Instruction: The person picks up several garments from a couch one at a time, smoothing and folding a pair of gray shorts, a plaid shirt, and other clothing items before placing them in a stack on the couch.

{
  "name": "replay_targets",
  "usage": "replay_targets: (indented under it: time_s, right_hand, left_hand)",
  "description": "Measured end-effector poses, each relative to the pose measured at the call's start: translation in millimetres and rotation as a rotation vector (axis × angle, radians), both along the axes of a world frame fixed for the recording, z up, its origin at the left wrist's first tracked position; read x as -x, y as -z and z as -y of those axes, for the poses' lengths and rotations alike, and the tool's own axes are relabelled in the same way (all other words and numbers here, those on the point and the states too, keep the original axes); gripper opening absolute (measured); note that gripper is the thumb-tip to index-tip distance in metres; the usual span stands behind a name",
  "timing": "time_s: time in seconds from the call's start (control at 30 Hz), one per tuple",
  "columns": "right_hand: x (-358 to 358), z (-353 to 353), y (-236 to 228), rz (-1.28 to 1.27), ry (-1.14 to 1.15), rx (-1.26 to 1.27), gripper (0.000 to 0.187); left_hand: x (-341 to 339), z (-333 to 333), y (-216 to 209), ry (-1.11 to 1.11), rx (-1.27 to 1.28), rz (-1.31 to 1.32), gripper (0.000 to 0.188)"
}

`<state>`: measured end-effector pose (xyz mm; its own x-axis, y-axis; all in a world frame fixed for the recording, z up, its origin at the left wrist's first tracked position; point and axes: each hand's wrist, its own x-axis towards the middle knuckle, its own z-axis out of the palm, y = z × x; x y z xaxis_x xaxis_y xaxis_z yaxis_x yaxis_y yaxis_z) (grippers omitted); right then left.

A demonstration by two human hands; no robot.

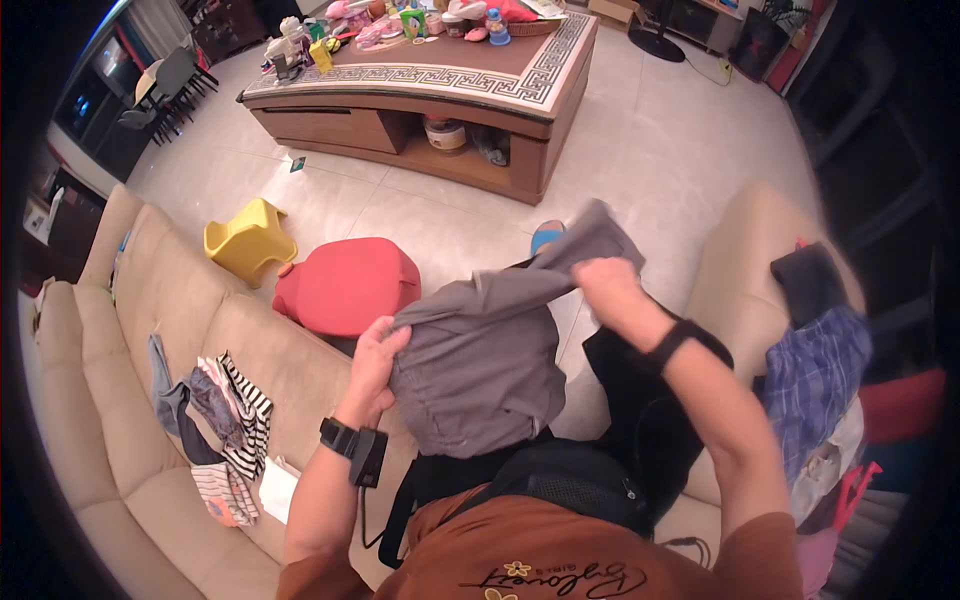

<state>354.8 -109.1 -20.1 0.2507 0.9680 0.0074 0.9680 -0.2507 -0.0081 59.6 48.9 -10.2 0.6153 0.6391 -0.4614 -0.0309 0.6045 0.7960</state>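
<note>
Two-handed grip: your left hand (373, 362) and right hand (609, 289) clutch grey garment (482, 372), mid-frame.
Garment: uneven pulling could crease it.

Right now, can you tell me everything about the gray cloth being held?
The gray cloth is plain, purplish and wrinkled, looks soft, with gathers near its lower left edge. It hangs partly spread before the person. The left grip holds its upper left edge; the right grip holds the upper right part, whose raised end is blurred. Which garment it is, I can't tell.
</note>
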Motion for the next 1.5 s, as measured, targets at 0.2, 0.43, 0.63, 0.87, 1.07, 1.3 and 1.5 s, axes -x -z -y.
replay_targets:
  time_s: [0.2, 0.43, 0.63, 0.87, 1.07, 1.3, 1.5]
  right_hand:
    - [13, -4, -55, -0.354, 0.143, -0.233, 0.011]
    - [125, -9, -41, -1.072, -0.136, -0.239, 0.016]
    - [153, 34, 13, -0.881, -0.62, 0.156, 0.008]
    - [22, 15, -45, -1.227, 0.24, -0.17, 0.013]
    - [124, 2, -51, -1.141, -0.169, -0.451, 0.012]
    - [83, 12, -43, -0.28, -0.329, 0.321, 0.011]
    - [47, -10, -80, -1.334, 0.109, -0.284, 0.018]
  left_hand:
    - [3, 9, 3, -0.013, 0.128, 0.206, 0.042]
    - [40, 60, 24, 0.066, 0.12, -0.059, 0.033]
    - [15, 49, 8, -0.197, -0.035, 0.055, 0.024]
    - [32, 43, -2, -0.094, 0.051, 0.095, 0.035]
    - [17, 76, 3, -0.051, 0.095, 0.13, 0.041]
    - [18, 86, 8, -0.187, 0.105, 0.029, 0.041]
    - [10, 82, -15, -0.091, 0.094, 0.218, 0.053]
